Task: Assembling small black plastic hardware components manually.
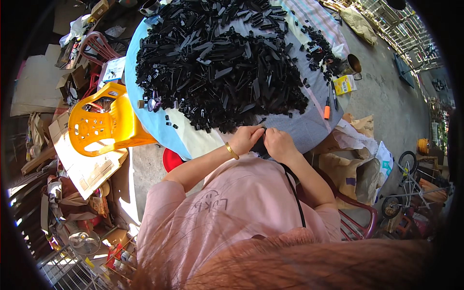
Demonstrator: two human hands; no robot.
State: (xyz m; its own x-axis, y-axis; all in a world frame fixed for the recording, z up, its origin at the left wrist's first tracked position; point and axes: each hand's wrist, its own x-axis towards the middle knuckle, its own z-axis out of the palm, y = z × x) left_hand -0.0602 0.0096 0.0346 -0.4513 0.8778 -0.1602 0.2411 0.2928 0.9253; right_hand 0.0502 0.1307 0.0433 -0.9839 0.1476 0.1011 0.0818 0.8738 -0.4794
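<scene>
Your pink sleeves (232, 203) reach forward; both hands (263, 140) meet at the surface's (309, 128) near edge, pinching a small black part (261, 145) below the black pile (222, 63).

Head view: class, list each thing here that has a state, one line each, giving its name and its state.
Left hand: closed on a small black part, touching the right hand.
Right hand: closed on the same small black part.
Pile of black parts: heaped loose across the table.
Table: covered with cloth.
Yellow chair: unoccupied, beside the table.
Orange-handled tool: lying flat near the table's edge.
Bicycle: standing, unridden.
</scene>
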